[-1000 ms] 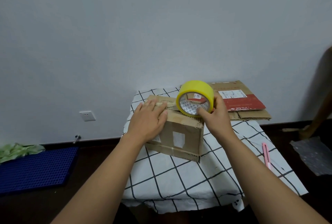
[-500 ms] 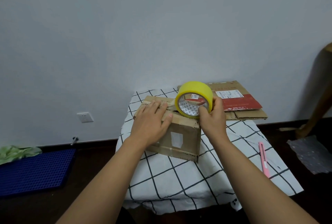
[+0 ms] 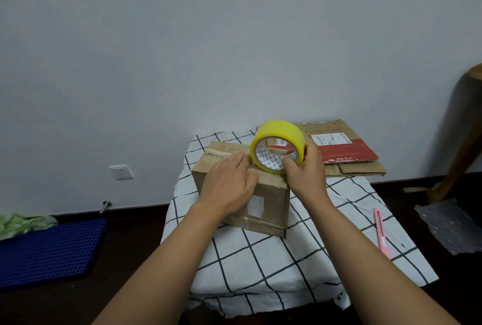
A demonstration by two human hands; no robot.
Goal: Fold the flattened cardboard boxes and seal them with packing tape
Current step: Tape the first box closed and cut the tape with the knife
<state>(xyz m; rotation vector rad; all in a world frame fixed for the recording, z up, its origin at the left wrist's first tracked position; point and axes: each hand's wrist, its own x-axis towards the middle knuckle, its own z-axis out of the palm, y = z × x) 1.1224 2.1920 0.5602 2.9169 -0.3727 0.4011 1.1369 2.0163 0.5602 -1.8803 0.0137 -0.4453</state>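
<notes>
A folded cardboard box was stood on a small table draped in a white cloth with a black grid, toward the far half of the tabletop. The left hand was laid flat on the box's top near edge, fingers straight and close together, pressed down on the cardboard and curled round nothing; the fingertips were pointed toward 1 o'clock, at the tape roll. A strip of tape was seen along the top seam from the far left edge toward those fingertips.

The yellow roll of packing tape was held upright on its edge on the top of the box, at 1 o'clock from the left hand and touching the box's near right corner area. It was gripped by the right hand, with the thumb hooked into the printed core and the other fingers wrapped over the outer rim on the right side.

At 1 o'clock from the box, a stack of flattened cardboard boxes was lain at the far right of the table, the uppermost marked with a red band and a white label. A pink utility knife was lain on the cloth near the right edge, at 4 o'clock from the box and well apart from it.

On the dark floor at 9 o'clock, a blue perforated mat was spread, and a white wall socket was set low in the wall.
</notes>
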